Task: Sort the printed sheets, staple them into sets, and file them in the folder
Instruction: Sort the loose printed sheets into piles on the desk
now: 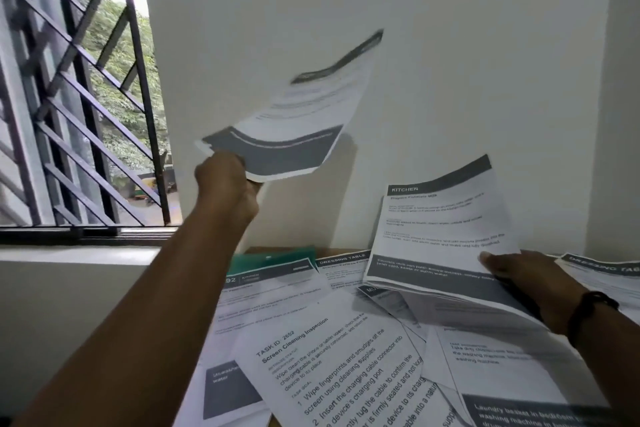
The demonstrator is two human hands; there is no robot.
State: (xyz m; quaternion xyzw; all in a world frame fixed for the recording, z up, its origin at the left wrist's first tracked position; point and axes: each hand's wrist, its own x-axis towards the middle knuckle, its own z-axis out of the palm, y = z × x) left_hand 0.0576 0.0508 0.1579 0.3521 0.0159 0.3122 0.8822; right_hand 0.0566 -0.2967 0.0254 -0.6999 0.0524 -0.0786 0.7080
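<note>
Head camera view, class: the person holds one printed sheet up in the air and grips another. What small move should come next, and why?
Probably lower the raised sheet in the left hand onto the desk as the start of one pile. It hangs blurred in mid-air, while the right hand grips the KITCHEN sheet above loose, overlapping sheets. Nothing looks sorted yet, and the green folder lies half buried.

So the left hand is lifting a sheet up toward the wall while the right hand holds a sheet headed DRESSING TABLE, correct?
Not quite. The head view shows the right hand holding a sheet headed KITCHEN, not DRESSING TABLE. The rest holds: the left hand has a blurred sheet lifted toward the wall.
</note>
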